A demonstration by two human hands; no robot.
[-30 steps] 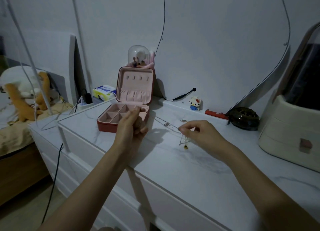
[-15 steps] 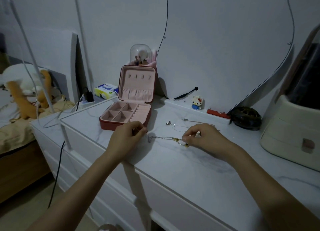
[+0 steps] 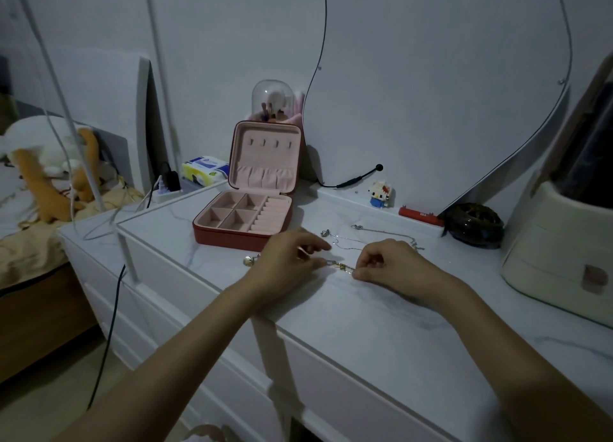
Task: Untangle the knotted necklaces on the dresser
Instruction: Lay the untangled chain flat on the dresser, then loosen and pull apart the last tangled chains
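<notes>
A gold chain necklace (image 3: 340,265) lies stretched on the white marble dresser top (image 3: 331,315) between my two hands. My left hand (image 3: 288,259) pinches its left part, and a small round pendant (image 3: 248,260) peeks out just left of that hand. My right hand (image 3: 394,265) pinches the chain's right end with curled fingers. Behind the hands lie thin silver necklaces (image 3: 365,237), spread loosely on the dresser and partly hidden by my right hand.
An open pink jewellery box (image 3: 252,206) stands just behind my left hand. A small toy figure (image 3: 379,193), a red lighter-like object (image 3: 419,216) and a dark round case (image 3: 472,224) line the back. A cream organiser (image 3: 560,252) stands at right.
My left hand came down from the jewellery box to the dresser top and moved right toward my right hand. The gold chain now lies short and taut between both hands.
</notes>
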